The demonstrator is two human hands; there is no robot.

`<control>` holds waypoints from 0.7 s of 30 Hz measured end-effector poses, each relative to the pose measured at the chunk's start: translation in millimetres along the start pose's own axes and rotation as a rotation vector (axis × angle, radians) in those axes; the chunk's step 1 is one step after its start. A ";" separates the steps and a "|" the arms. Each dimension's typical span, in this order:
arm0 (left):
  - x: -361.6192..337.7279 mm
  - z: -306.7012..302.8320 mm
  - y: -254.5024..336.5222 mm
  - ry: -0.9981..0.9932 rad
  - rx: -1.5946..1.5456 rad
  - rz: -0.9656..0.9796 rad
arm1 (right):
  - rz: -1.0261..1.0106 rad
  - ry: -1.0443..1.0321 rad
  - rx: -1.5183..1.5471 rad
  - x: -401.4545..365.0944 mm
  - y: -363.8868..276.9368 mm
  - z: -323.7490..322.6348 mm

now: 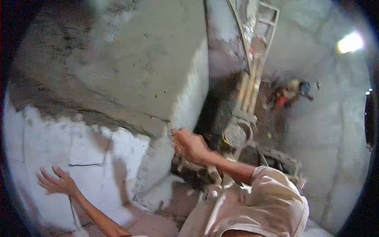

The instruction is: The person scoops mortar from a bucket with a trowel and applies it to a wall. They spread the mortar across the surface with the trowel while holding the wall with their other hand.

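The left hand (55, 182) lies open, fingers spread flat against the white plaster (83, 146). Up and to its right, the right hand (189, 144) is curled shut at the corner of the grey column (150, 71) (what it pinches is too small to tell). A bucket (235, 136) sits just beyond the right hand.

Two bare hands, left hand (55, 182) and right hand (189, 144), one half-plastered wall (90, 146), one round bucket (235, 136), one ladder-like frame (268, 17), one bright light (349, 42).

Grey walls (130, 59) (partly plastered) frame a bright light (349, 42).
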State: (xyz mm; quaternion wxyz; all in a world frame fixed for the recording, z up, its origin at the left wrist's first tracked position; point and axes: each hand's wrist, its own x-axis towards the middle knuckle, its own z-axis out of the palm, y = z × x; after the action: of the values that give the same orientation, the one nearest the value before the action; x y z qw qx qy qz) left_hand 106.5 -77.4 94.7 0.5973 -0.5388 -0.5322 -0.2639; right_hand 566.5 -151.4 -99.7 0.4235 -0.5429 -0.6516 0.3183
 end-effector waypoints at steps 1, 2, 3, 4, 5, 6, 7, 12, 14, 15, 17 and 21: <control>-27.2 -2.2 8.1 -0.060 -0.051 -0.027 | 0.140 -0.054 -0.097 -24.2 56.4 -23.7; -82.6 -13.0 23.6 -0.275 -0.125 0.054 | 0.297 -0.051 -0.137 -65.0 124.1 -34.1; -152.9 -29.2 49.1 -0.485 -0.195 0.141 | 0.571 -0.175 -0.234 -95.6 169.3 -55.0; -235.1 -57.6 82.2 -0.876 -0.459 -0.045 | 0.656 -0.216 -0.333 -136.5 225.6 -68.2; -276.3 -111.2 144.8 -1.371 -0.514 -0.126 | 0.730 -0.260 -0.436 -177.7 284.6 -78.4; -352.4 -145.3 165.9 -1.594 -0.849 -0.119 | 0.811 -0.336 -0.569 -212.1 337.8 -87.3; -384.8 -193.2 205.7 -2.058 -0.846 -0.355 | 0.875 -0.415 -0.709 -234.2 386.7 -98.9; -520.3 -310.0 278.6 -2.340 -0.991 -0.578 | 0.170 -0.322 -1.536 -289.3 598.6 -113.0; -551.6 -319.6 288.5 -2.409 -0.982 -0.696 | 0.326 -0.396 -1.527 -262.2 655.1 -100.3; -559.7 -318.0 289.4 -2.452 -0.925 -0.720 | 0.431 -0.461 -1.504 -242.1 670.4 -93.3; -568.4 -316.6 291.9 -2.506 -0.821 -0.761 | 0.457 -0.579 -1.515 -214.5 694.1 -66.6; -574.8 -304.3 294.3 -2.548 -0.656 -0.794 | 0.629 -0.673 -1.293 -228.1 791.7 -30.7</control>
State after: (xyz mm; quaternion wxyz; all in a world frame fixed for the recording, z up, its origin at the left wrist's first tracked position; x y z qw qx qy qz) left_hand 306.0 -424.7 -496.2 -0.5682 -0.3341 -0.7380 0.1445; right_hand 952.6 -211.1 -825.6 -0.3054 -0.7144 -0.6163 0.1284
